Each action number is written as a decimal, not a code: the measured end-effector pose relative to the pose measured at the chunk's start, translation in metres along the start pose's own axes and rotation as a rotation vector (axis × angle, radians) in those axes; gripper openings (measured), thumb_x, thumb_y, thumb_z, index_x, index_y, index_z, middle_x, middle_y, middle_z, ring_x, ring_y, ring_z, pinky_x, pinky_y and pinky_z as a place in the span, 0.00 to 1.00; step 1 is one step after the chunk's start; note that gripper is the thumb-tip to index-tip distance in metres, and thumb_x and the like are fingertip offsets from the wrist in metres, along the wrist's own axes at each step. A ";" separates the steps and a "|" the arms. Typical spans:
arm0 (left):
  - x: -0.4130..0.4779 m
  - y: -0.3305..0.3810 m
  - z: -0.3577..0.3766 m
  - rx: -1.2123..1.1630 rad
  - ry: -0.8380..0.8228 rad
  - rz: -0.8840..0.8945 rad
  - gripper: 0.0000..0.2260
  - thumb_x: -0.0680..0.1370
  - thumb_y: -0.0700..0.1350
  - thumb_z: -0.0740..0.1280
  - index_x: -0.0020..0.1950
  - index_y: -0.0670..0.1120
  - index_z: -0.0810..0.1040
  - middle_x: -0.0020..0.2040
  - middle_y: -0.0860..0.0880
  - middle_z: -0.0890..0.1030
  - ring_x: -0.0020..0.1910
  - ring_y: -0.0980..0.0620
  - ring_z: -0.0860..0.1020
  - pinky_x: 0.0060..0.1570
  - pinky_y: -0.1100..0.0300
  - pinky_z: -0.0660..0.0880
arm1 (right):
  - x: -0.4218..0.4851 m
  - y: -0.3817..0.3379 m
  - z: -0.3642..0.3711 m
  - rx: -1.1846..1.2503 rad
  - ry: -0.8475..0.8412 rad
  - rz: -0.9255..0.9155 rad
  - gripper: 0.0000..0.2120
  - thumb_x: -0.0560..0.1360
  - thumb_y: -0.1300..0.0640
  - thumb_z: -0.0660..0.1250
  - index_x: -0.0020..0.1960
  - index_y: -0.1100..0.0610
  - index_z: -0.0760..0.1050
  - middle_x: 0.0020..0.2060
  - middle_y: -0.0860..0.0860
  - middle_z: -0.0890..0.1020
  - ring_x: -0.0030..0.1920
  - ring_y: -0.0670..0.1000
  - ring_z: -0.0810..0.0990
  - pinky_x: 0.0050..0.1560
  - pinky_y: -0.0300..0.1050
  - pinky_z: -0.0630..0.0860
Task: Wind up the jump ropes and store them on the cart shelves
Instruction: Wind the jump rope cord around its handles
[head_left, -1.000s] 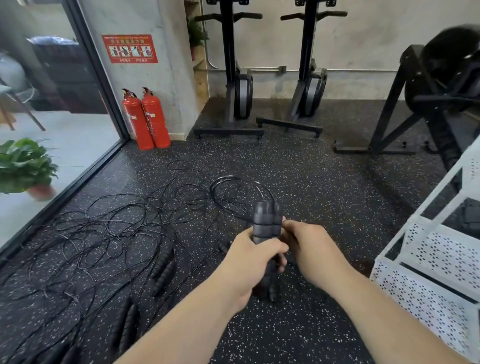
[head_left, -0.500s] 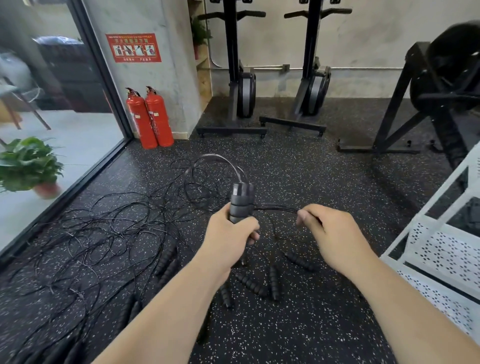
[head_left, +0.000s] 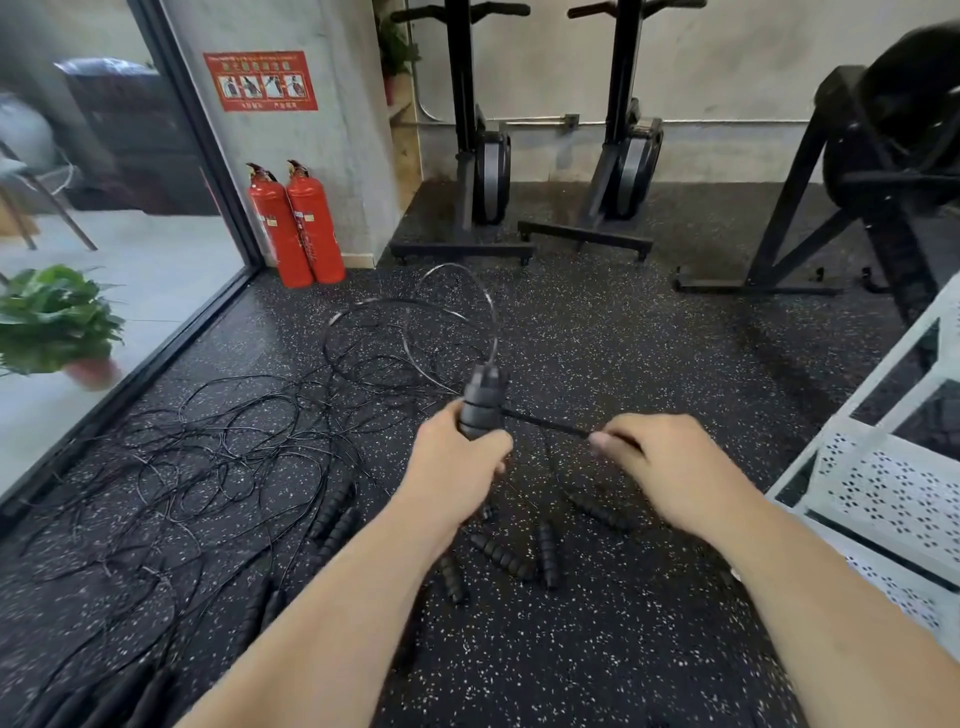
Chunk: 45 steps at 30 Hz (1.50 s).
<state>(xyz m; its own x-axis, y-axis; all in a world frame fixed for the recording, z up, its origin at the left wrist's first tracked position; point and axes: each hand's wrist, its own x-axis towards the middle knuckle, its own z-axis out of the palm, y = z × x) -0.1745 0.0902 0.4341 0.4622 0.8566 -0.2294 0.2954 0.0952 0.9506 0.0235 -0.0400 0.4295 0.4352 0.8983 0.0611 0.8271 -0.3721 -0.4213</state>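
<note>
My left hand (head_left: 457, 465) grips the black ribbed handles of a jump rope (head_left: 480, 400), held upright above the floor. Its thin cord arcs up from the handle tops in a loop (head_left: 457, 312). A stretch of the cord (head_left: 545, 423) runs from the handles to the right, where my right hand (head_left: 660, 467) pinches it taut. Several other black ropes (head_left: 208, 452) lie tangled on the speckled floor to the left, with loose handles (head_left: 504, 556) below my hands. The white perforated cart (head_left: 883, 488) stands at the right edge.
Two red fire extinguishers (head_left: 296, 223) stand by the wall corner next to a glass wall with a potted plant (head_left: 52, 317) behind it. Black exercise machines (head_left: 483, 156) line the back wall, and a black frame (head_left: 831, 208) stands at the right rear.
My hands have drawn apart: the right hand left the handles and pulled the cord out to the right. The left hand lifted the handles and the loop swung up and away.
</note>
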 end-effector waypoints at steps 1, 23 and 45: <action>0.004 0.000 -0.005 0.010 0.035 0.010 0.06 0.76 0.39 0.70 0.51 0.48 0.80 0.36 0.49 0.84 0.37 0.49 0.78 0.45 0.51 0.76 | -0.001 0.003 -0.006 -0.003 0.025 0.009 0.13 0.85 0.40 0.61 0.51 0.43 0.81 0.33 0.43 0.80 0.33 0.42 0.77 0.34 0.44 0.71; 0.002 0.005 -0.006 -0.345 0.003 -0.029 0.06 0.78 0.32 0.69 0.53 0.41 0.78 0.41 0.41 0.81 0.32 0.51 0.77 0.34 0.59 0.77 | 0.001 0.006 -0.005 0.103 0.184 -0.098 0.10 0.85 0.45 0.62 0.55 0.44 0.83 0.43 0.41 0.82 0.43 0.45 0.79 0.44 0.49 0.75; 0.010 -0.009 -0.002 -0.445 -0.056 -0.081 0.11 0.76 0.32 0.69 0.58 0.39 0.78 0.40 0.42 0.80 0.35 0.48 0.78 0.41 0.52 0.79 | -0.001 -0.007 -0.002 0.130 0.048 0.002 0.11 0.85 0.43 0.63 0.51 0.44 0.82 0.35 0.45 0.82 0.32 0.46 0.78 0.36 0.47 0.74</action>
<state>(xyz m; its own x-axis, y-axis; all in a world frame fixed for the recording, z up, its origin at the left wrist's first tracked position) -0.1747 0.0987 0.4240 0.5007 0.8095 -0.3065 -0.0496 0.3804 0.9235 0.0179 -0.0383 0.4344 0.4559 0.8842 0.1018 0.7745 -0.3378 -0.5348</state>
